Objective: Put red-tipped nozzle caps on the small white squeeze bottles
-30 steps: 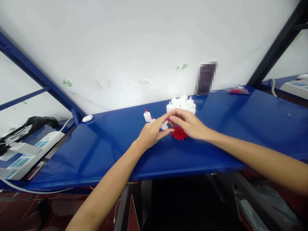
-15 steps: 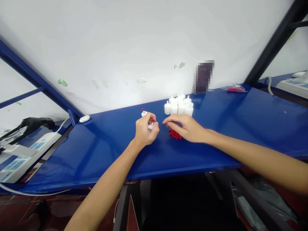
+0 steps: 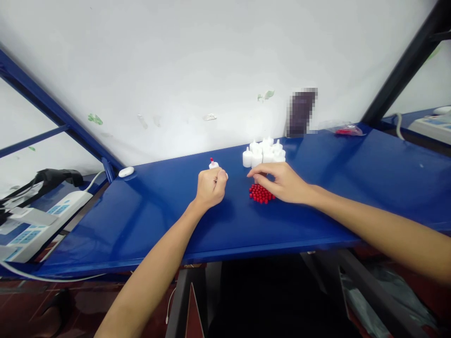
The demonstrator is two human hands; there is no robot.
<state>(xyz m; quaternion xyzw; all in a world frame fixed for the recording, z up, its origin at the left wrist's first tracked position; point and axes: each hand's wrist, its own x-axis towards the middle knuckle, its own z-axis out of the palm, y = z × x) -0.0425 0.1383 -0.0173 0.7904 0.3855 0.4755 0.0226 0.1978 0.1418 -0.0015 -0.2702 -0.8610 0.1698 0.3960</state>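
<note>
My left hand (image 3: 210,187) is closed in a fist on the blue table (image 3: 148,216), wrapped round a small white bottle that is mostly hidden. Just behind it stands a white bottle with a red cap (image 3: 213,164). My right hand (image 3: 282,182) rests with fingers curled and pinched over a pile of small red caps (image 3: 260,193); what the fingertips hold I cannot make out. A cluster of several uncapped white bottles (image 3: 263,152) stands just beyond that hand.
A white oval object (image 3: 126,172) lies at the table's back left corner. A clear bag with red pieces (image 3: 343,129) sits at the back right. White devices with cables (image 3: 33,225) lie on the left bench; a blue frame (image 3: 52,112) and a black post (image 3: 405,61) flank the table.
My left hand drew away from my right, carried the small bottle left beside the capped one and closed round it. My right hand stayed at the red caps, shifting slightly back.
</note>
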